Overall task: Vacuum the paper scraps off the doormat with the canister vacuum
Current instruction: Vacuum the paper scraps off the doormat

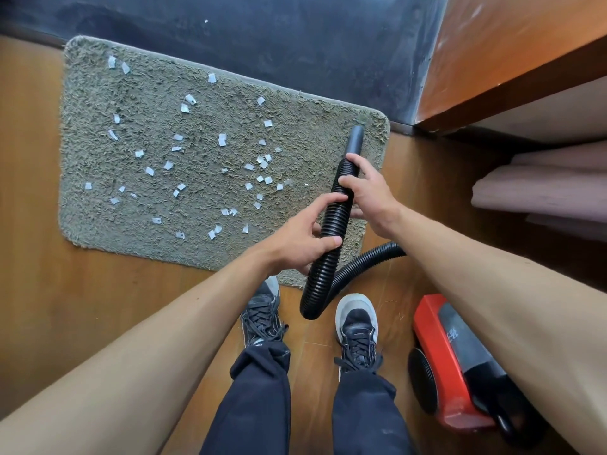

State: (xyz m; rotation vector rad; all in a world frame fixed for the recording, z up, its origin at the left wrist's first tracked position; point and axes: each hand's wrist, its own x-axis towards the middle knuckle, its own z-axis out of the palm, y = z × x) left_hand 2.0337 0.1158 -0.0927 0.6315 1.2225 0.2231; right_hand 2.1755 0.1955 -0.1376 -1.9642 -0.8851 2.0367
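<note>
A: Wooden floor [29, 178], dark wall [262, 34] on the far side. A grey shaggy doormat [98, 93] lies against it. Paper scraps [222, 139] are scattered over the pile, mostly middle and left.

B: Vacuum?

A: The red canister [450, 362] sits on the floor, near right. Its black ribbed hose [331, 221] loops low between the shoes [356, 320], then rises to the hands. The nozzle [355, 139] is at the mat's far right corner. Can't tell if it touches the pile. No scraps under it.

B: Risks?

A: My guess is three. Long pile could get sucked in and seal the nozzle. A dragged hose could flick the light scraps onto the floor. Reaching far left might tug the canister, or the loop could catch a foot.

B: Hands?

A: Both are wrapped round the hose. The right hand [371, 188] is farther along, just behind the nozzle. The left hand [300, 239] is nearer, with its thumb lying across the ribs. Forearms are bare and stretched forward.
</note>
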